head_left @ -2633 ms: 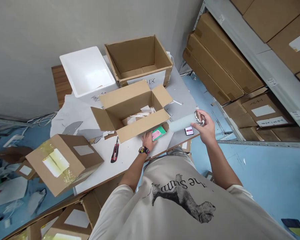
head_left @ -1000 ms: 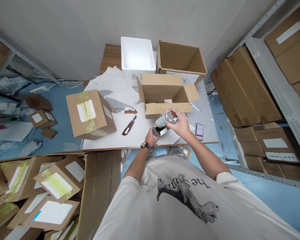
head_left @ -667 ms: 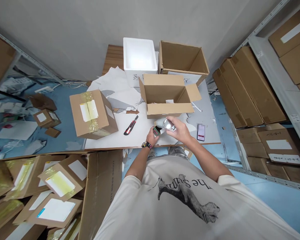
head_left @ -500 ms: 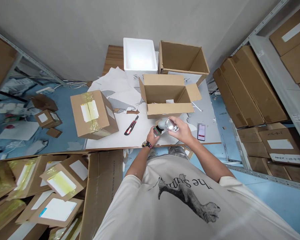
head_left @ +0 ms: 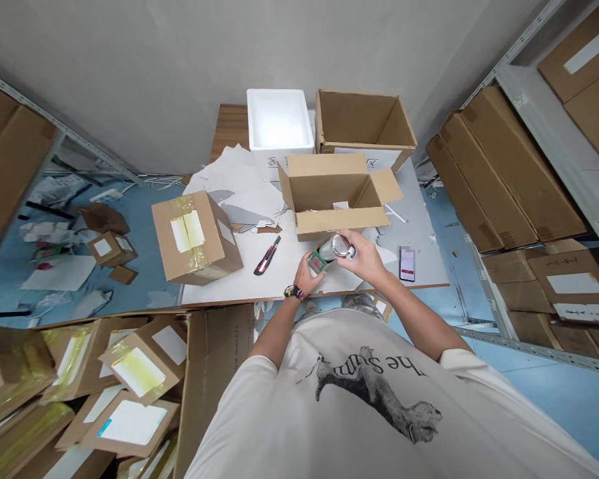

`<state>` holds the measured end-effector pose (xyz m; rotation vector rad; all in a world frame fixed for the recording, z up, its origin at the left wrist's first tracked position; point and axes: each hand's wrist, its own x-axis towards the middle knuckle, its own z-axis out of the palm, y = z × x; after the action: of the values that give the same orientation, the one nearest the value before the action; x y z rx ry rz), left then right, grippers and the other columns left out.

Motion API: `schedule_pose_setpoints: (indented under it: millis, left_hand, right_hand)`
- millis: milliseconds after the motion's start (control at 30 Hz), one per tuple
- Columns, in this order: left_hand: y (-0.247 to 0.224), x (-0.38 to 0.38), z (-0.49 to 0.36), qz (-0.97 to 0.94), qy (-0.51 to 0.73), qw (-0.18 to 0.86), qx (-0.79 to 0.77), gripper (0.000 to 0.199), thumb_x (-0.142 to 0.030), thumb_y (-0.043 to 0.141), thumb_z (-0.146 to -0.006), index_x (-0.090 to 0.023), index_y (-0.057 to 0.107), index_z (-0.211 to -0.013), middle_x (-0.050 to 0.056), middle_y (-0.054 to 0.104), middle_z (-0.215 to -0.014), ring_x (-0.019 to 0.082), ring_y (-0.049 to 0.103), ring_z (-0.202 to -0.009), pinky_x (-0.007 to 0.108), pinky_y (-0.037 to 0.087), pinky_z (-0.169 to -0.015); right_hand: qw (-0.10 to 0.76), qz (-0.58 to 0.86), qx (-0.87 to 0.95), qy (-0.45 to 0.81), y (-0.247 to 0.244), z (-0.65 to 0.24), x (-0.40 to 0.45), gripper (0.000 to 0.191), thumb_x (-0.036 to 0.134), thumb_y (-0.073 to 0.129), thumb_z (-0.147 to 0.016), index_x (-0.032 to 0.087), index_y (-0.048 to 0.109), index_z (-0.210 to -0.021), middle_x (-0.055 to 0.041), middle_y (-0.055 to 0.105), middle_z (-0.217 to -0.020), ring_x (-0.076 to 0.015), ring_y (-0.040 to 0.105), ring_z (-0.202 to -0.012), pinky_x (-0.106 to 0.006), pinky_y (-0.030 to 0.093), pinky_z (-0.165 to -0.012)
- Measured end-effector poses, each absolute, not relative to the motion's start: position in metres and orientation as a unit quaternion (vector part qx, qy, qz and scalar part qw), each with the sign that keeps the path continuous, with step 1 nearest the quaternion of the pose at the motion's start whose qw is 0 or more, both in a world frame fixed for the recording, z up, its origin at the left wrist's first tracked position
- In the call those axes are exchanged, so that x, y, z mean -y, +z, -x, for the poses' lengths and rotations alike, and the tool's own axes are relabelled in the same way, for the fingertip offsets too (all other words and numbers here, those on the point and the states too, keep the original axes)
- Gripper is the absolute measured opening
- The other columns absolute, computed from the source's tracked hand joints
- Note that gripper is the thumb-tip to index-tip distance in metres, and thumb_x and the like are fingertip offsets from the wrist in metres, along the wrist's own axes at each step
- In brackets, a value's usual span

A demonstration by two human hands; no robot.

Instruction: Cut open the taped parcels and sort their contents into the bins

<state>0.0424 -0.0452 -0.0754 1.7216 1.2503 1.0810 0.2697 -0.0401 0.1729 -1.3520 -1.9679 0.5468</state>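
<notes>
Gripping box (head_left: 317, 262) with left hand (head_left: 306, 274); clasping tilted bottle (head_left: 327, 250) by shiny cap (head_left: 338, 245) with right hand (head_left: 364, 258). Holding both close together over table (head_left: 244, 285), just before open carton (head_left: 342, 218). Unable to tell bottle inside box from bottle beside it. Noting cutter (head_left: 267, 256) at left, phone (head_left: 407, 264) at right.

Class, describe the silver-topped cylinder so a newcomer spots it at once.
Find the table, then the open carton with spread flaps. On its near side, the right hand grips the silver-topped cylinder. Its shiny round end sets it apart from the green box in the left hand.
</notes>
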Motion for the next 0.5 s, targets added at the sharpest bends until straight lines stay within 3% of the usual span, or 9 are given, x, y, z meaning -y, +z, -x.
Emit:
schedule_pose_setpoints:
  millis: [100,233,500]
  left_hand:
    - [-0.051,0.046,-0.038,-0.686,0.449,0.332,-0.466,0.084,-0.043,0.089,-0.092,-0.022,0.047,-0.161,0.022,0.057,-0.166,0.040,0.058,-0.157,0.063,0.053,-0.127]
    - [-0.024,0.043,-0.043,-0.701,0.459,0.310,-0.450,0.064,-0.043,0.088,-0.094,-0.024,0.059,-0.147,0.019,0.063,-0.160,0.038,0.061,-0.154,0.062,0.050,-0.131]
    - [-0.015,0.043,-0.059,-0.684,0.465,0.327,-0.458,0.064,-0.049,0.083,-0.098,-0.022,0.064,-0.152,0.017,0.071,-0.150,0.037,0.068,-0.144,0.057,0.056,-0.126]
  right_hand:
    - [0.343,0.517,0.753,0.218,0.167,-0.268,0.040,0.060,0.028,0.076,-0.088,0.028,0.065,-0.147,-0.0050,0.077,-0.112,-0.0269,0.074,-0.099,-0.041,0.064,-0.094]
    - [0.343,0.521,0.746,0.232,0.158,-0.264,0.041,0.059,0.029,0.077,-0.089,0.027,0.066,-0.147,-0.0058,0.077,-0.113,-0.0275,0.075,-0.101,-0.042,0.063,-0.096]
    - [0.308,0.550,0.730,0.266,0.136,-0.254,0.040,0.059,0.028,0.080,-0.086,0.025,0.068,-0.144,-0.0078,0.078,-0.116,-0.0299,0.075,-0.104,-0.041,0.061,-0.094]
